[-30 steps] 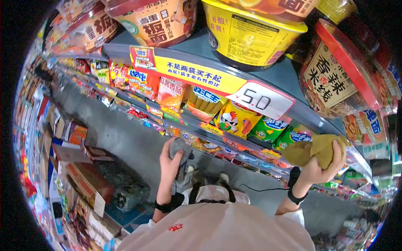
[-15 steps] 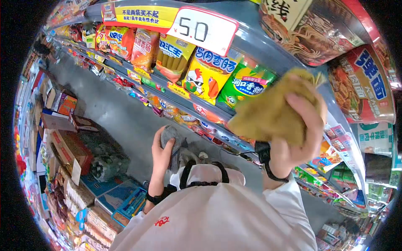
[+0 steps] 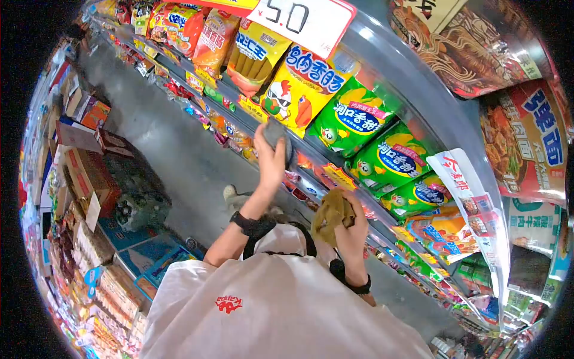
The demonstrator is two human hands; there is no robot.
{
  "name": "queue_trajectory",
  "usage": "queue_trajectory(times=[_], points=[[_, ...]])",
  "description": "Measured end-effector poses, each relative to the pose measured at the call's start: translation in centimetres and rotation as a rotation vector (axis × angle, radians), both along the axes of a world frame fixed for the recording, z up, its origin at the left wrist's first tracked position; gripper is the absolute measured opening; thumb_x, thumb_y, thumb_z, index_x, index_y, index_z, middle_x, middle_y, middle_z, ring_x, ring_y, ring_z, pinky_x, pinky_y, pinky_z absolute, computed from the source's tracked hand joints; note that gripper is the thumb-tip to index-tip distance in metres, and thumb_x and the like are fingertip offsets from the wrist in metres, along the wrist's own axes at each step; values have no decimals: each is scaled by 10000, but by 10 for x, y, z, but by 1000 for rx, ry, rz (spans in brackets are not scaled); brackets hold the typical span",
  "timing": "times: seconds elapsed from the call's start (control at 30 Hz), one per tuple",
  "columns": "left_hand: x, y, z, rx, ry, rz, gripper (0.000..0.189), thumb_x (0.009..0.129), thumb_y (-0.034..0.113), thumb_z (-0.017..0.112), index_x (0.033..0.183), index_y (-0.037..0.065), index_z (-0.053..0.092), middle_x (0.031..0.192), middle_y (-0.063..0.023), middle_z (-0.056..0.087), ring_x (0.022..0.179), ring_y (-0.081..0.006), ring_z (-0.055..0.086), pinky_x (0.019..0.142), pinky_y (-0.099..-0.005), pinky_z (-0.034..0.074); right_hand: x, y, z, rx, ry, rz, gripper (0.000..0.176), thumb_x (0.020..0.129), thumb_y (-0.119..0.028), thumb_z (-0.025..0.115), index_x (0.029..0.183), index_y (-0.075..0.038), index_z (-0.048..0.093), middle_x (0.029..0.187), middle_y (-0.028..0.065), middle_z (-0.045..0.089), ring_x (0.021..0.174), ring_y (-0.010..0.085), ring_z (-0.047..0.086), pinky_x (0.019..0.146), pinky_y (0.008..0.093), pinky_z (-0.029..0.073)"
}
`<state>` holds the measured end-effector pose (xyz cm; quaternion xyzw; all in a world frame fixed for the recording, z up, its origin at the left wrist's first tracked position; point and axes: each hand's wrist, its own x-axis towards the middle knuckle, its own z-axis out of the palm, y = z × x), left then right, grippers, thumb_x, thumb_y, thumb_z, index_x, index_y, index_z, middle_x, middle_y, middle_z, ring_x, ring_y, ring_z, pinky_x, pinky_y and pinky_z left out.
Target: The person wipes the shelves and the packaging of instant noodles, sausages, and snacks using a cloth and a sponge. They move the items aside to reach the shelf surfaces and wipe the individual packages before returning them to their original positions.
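My left hand point(image 3: 271, 164) is closed on a bunched grey cloth point(image 3: 278, 141), which overlaps the lower shelf edge below a yellow chicken sausage bag point(image 3: 299, 90) in this view. In front of my chest, my right hand point(image 3: 353, 233) grips a crumpled mustard-brown cloth point(image 3: 332, 216), its loose end hanging toward my left. Beyond the hands, green sausage bags point(image 3: 391, 158) stand in a row on the shelf point(image 3: 326, 152). A yellow bag of long sausages point(image 3: 254, 57) stands farther left.
A price card point(image 3: 305, 24) reading 5.0 hangs from the shelf above the bags. Large noodle packs point(image 3: 526, 140) sit at the upper right. A paper flyer point(image 3: 475, 215) hangs from the shelf edge. Cardboard boxes point(image 3: 89, 179) line the aisle's left side, beyond the grey floor point(image 3: 155, 125).
My right hand has come down from the upper shelf edge to my chest with the brown cloth. My left hand has risen rightward toward the shelf with the grey cloth. More green bags show.
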<state>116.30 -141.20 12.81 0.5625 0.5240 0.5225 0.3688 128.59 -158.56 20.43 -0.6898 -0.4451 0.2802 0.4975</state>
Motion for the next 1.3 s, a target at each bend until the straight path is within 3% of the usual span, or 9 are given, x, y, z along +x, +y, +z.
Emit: queue_trajectory(times=[0.1,0.17,0.3,0.37,0.5,0.7,1.0,1.07,1.3], points=[[7,-21,4,-27,11,-86,467,814,75,509,1234,20,312,1174,-162,404,1121,-266,381,974,-322,273,-4,28,23,85,-93,-8,472,666,26,580,1125,-19,480,1072,127,535,997,215,527,872,302,404],[3,-36,1,-114,-74,-358,451,801,44,519,1204,22,317,1141,-185,400,1099,-278,394,958,-342,288,-6,43,21,112,-155,-28,492,657,33,595,1129,-32,472,1081,128,525,1018,230,509,885,312,393],[-16,-47,17,-245,-227,-593,456,814,54,556,1215,22,343,1096,-103,468,1043,-151,436,900,-276,349,-2,83,14,240,-430,65,503,623,61,579,1107,-44,490,1094,138,495,1034,302,481,909,358,375],[-34,-43,12,-365,-307,-416,476,802,65,579,1230,19,376,1063,-100,514,1004,-149,471,880,-266,371,-7,100,9,327,-697,85,521,607,80,568,1106,-48,495,1102,133,486,1026,311,470,910,371,368],[-84,-24,-2,-422,-233,-60,430,811,131,558,1202,22,416,1058,-101,522,975,-156,487,839,-261,394,-15,126,-18,229,-857,139,445,666,29,530,1106,-26,498,1089,131,485,1017,313,472,884,394,380],[-134,-30,17,-448,-456,250,395,855,145,493,1216,25,385,1057,-73,528,934,-143,508,810,-258,409,-23,127,-20,136,-1094,130,415,703,-44,545,1114,-27,498,1081,110,498,1006,277,477,856,388,386],[-134,-44,20,-521,-477,175,406,840,165,498,1207,22,400,1061,-74,532,934,-153,518,812,-266,405,3,124,-7,93,-1248,350,353,705,-90,552,1049,-20,515,998,98,534,973,252,489,809,348,412],[-129,-48,16,-523,-481,146,401,838,164,500,1201,23,406,1052,-74,536,926,-151,519,810,-266,405,3,118,7,-171,-1204,435,346,698,-70,560,1035,-6,512,971,111,534,959,265,490,813,340,416],[-132,-63,2,-556,-507,215,389,831,157,499,1191,28,425,1032,-84,546,892,-153,538,780,-258,421,32,99,50,-80,-966,591,337,698,-7,537,1034,-9,518,1007,132,549,960,300,511,839,354,415]])
